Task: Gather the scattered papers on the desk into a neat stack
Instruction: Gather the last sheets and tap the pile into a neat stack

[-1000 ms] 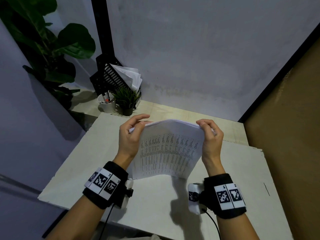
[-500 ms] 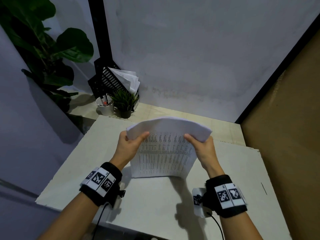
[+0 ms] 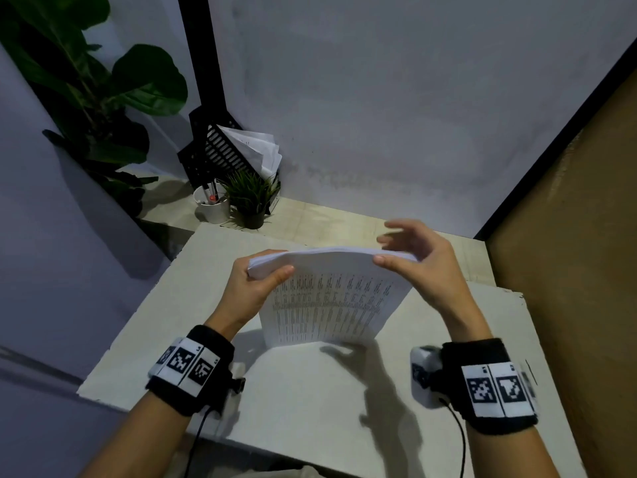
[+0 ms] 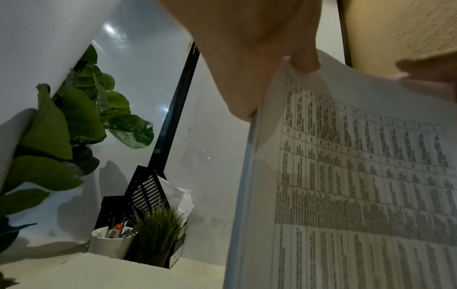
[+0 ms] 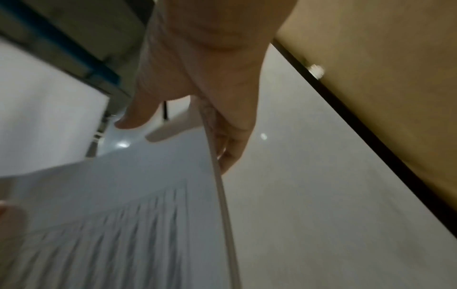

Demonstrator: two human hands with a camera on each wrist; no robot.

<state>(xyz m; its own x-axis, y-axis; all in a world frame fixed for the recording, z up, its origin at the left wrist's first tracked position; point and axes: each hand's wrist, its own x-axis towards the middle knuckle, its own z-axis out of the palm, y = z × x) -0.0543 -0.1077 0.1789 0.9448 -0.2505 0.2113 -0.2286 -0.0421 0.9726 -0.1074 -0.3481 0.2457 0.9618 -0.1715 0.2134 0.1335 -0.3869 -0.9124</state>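
A stack of printed papers [image 3: 327,305] stands upright on its bottom edge on the pale desk [image 3: 310,391], its top bowed away from me. In the left wrist view the papers [image 4: 358,176] show a dense table of print. My left hand [image 3: 265,274] grips the stack's top left corner, thumb on the printed face, fingers hidden behind. My right hand [image 3: 406,250] is at the top right corner. Its thumb touches the top edge and its blurred fingers are spread loosely above and behind. In the right wrist view the stack's side edge [image 5: 220,185] runs along that hand [image 5: 197,88].
In the far left corner stand a black file rack [image 3: 227,153] holding loose sheets, a white cup of pens [image 3: 212,208] and a small potted grass plant [image 3: 251,198]. A large leafy plant [image 3: 96,98] rises at the left. A brown wall panel [image 3: 568,236] bounds the right.
My right hand has let go of its grip on the top right corner and spread its fingers. The stack has dropped slightly towards me; the left hand still grips its corner.
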